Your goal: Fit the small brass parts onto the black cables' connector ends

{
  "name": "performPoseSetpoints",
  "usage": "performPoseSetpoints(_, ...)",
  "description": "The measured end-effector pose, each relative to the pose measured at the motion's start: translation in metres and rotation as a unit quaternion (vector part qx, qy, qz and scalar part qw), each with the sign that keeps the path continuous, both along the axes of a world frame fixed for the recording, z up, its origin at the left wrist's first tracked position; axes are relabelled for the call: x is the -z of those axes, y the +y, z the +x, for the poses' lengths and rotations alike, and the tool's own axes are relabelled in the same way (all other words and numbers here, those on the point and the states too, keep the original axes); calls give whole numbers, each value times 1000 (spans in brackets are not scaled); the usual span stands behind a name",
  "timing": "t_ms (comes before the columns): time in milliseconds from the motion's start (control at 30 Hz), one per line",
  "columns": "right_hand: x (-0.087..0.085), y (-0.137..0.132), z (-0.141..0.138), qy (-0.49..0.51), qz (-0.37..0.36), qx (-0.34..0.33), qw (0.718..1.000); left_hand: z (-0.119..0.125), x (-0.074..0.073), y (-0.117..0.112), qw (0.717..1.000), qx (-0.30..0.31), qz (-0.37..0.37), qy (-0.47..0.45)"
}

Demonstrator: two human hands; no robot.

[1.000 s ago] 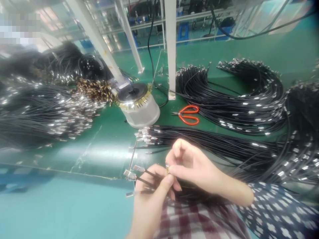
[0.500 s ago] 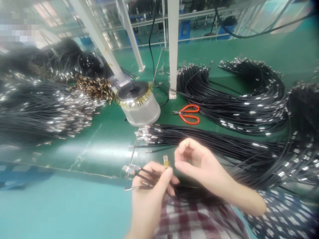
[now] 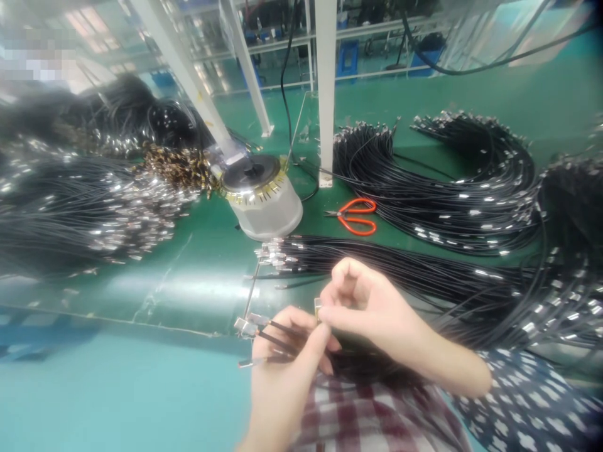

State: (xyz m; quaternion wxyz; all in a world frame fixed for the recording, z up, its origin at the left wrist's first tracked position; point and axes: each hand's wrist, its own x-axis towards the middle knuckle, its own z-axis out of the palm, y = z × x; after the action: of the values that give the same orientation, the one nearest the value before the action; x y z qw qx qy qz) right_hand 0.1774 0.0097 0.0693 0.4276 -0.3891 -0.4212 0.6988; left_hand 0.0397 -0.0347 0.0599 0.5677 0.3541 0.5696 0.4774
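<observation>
Two bare hands meet at the lower middle of my view. I have the left hand (image 3: 285, 376) closed, thumb pressed in toward the fingers, with a few black cables (image 3: 277, 344) caught in its grip. My right hand (image 3: 365, 307) is half curled, thumb and forefinger almost together beside a small metal plug (image 3: 317, 304) standing just above the left thumb; I cannot tell whether they pinch it or merely touch it.

That plug points up the frame, its long axis near vertical. Three metal cable ends (image 3: 245, 328) stick out left of the left hand: the upper two tilt slightly upward, the lowest lies closer to level. Their cables slant down to the right into the palm.

Directly above the hands, a straight cable bundle (image 3: 377, 260) crosses the green tabletop (image 3: 174, 282), between me and the orange-handled scissors (image 3: 343, 216). Left of those, at centre, I have a round white device (image 3: 268, 216), a white post (image 3: 326, 94) rising near it. A curved cable bundle (image 3: 456, 207) fills the upper right, and a blurred cable heap (image 3: 61, 213) the left.
</observation>
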Motion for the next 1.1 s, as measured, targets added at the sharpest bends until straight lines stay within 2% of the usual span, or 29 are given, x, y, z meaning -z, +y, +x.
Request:
performPoseSetpoints(100,4,1,2,53,-17,-36,998,-3,-2,0,997,23,-10,-80)
performPoseSetpoints(233,8,2,4,56,-16,-54,997,-6,-6,1,988,50,-33,-144)
performPoseSetpoints(367,10,4,5,71,-28,-67,995,-6,-5,3,988,66,-20,-137)
performPoseSetpoints(567,16,6,2,123,-83,-64,987,1,-3,-1,993,27,-1,-112)
performPoseSetpoints(800,24,1,3,147,-78,-42,985,4,-2,-2,996,20,-3,-86)
performPoseSetpoints(1100,20,-5,3,165,-131,-61,976,6,1,-3,997,8,6,-74)
